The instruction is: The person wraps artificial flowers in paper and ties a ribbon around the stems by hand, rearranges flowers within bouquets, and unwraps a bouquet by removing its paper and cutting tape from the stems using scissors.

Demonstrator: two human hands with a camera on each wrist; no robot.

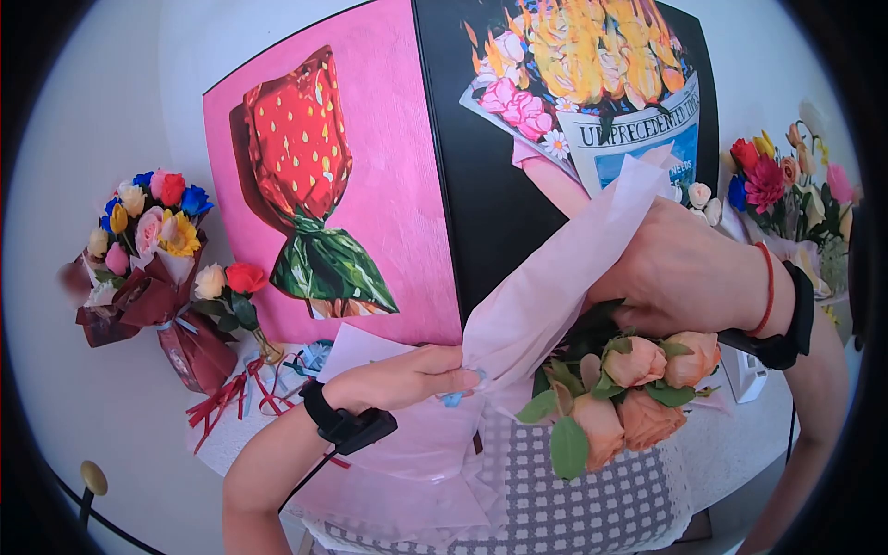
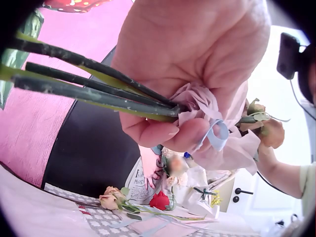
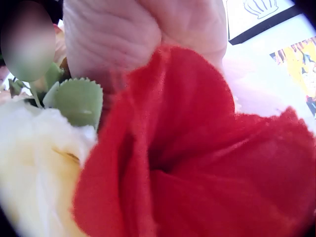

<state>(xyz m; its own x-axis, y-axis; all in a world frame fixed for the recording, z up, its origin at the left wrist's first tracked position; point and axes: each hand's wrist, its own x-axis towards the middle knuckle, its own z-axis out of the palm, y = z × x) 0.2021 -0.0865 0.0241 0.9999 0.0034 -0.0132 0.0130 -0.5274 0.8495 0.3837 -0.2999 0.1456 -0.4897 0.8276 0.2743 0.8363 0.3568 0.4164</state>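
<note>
My left hand (image 1: 407, 375) grips a bouquet by its gathered stems. In the left wrist view several dark green stems (image 2: 98, 84) stick out past the curled fingers, and pale pink wrapping paper (image 2: 197, 101) bunches in the grip beside a light blue ribbon loop (image 2: 217, 136). The bouquet's peach roses (image 1: 606, 430) lean toward the table's front. A tall fold of the wrapping paper (image 1: 555, 277) rises behind them. My right hand (image 1: 689, 264) bends down between paper and roses, its fingertips hidden. Close under the right wrist are a red flower (image 3: 197, 163) and a cream flower (image 3: 39, 168).
A wrapped mixed bouquet (image 1: 166, 268) stands on the left, near red ribbons (image 1: 231, 402). Two tall paintings, one pink (image 1: 398, 185) and one black, stand behind. More flowers (image 1: 786, 185) are at the right. A grey checked cloth (image 1: 592, 509) lies in front.
</note>
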